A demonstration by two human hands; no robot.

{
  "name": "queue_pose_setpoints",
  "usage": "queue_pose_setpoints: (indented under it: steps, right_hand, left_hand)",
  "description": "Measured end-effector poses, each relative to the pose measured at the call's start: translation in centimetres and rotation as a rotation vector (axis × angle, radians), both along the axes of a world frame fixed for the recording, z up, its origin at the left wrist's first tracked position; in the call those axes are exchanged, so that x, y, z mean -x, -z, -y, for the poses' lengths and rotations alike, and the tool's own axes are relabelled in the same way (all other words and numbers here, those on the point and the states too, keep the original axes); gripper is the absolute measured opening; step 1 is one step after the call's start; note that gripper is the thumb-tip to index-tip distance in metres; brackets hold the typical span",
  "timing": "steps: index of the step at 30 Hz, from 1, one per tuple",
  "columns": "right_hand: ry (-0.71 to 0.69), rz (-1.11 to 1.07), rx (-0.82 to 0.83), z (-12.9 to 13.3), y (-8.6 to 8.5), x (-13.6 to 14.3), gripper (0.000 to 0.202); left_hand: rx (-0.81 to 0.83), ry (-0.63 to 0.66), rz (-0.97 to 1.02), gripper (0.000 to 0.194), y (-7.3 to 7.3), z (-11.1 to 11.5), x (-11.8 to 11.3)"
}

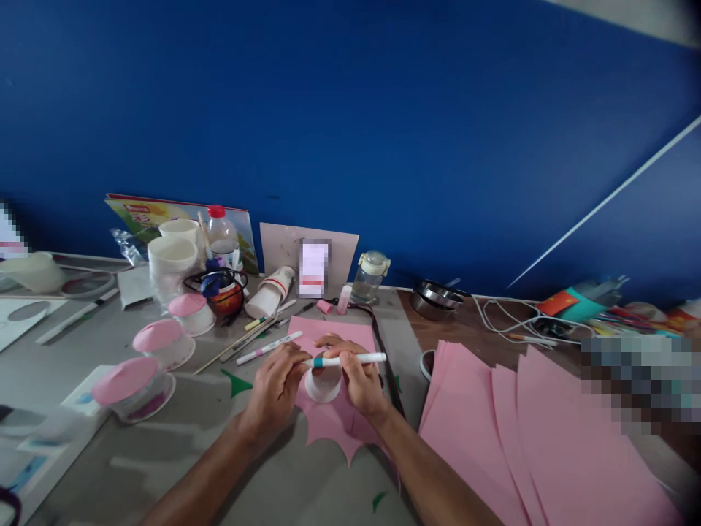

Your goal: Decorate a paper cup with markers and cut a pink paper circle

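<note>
A white marker [358,358] with a teal band lies level between my two hands. My left hand [278,376] pinches its teal end, where the fingers hide the tip. Around the white barrel, the thumb and fingers of my right hand [360,380] are closed. Just below the marker is a white paper cup [323,387], partly covered by my hands; whether they touch it I cannot tell. Beneath it lies pink paper [334,427] with a scalloped, pointed near edge. Another white marker [268,348] with a pink band rests beyond my left hand.
Three white cups with pink tops [125,381] stand at left. Stacked white tubs [172,259], a red-capped bottle [222,237], a phone [313,268] and a glass jar [369,277] line the back. Pink sheets [471,416] overlap at right, near white cables [509,315]. Green scraps [236,383] lie about.
</note>
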State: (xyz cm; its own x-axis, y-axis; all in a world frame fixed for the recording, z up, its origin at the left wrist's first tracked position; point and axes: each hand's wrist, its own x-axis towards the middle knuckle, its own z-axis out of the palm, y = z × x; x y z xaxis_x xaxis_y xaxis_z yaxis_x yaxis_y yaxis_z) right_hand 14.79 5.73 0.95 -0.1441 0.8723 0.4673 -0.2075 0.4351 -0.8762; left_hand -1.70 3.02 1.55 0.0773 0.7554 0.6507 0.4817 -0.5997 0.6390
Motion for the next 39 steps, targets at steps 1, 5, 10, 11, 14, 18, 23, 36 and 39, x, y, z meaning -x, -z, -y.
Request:
queue_pose_setpoints:
  steps: [1, 5, 10, 11, 14, 18, 23, 36, 39]
  right_hand:
    - [-0.004, 0.001, 0.009, -0.1, 0.0, 0.0, 0.033]
    - [-0.049, 0.019, 0.011, -0.8, 0.2, -0.4, 0.033]
    - [0.239, -0.075, 0.100, -2.8, 1.3, -1.8, 0.037]
    - [0.338, -0.023, 0.090, -3.2, 1.7, -2.1, 0.037]
    - [0.475, 0.259, 0.007, -4.3, 3.1, -2.7, 0.030]
    - [0.491, 0.741, -0.196, -4.8, 4.5, -2.9, 0.026]
    - [0.517, 1.171, -0.177, -4.0, 4.4, -2.9, 0.039]
    - [0.590, 1.143, -0.183, -3.8, 4.7, -2.9, 0.040]
    - [0.617, 0.989, -0.301, -3.7, 4.4, -3.0, 0.037]
  left_hand:
    - [0.003, 0.011, 0.005, 0.019, 0.0, -0.1, 0.0]
    - [0.004, -0.013, 0.013, 0.021, 1.0, -0.5, 0.2]
    - [0.096, -0.059, 0.095, 0.044, 3.3, -1.0, 0.8]
    - [0.153, -0.038, 0.069, 0.045, 3.7, -1.1, 0.9]
    - [0.332, 0.116, -0.068, 0.064, 4.7, -1.5, 1.5]
    - [0.489, 0.170, -0.169, 0.096, 5.5, -1.7, 1.5]
    - [0.505, 0.122, -0.183, 0.090, 5.7, -1.7, 0.6]
    - [0.533, 0.103, 0.060, 0.059, 3.6, -1.6, 0.1]
    - [0.565, 0.127, 0.242, 0.059, 3.3, -1.9, 0.7]
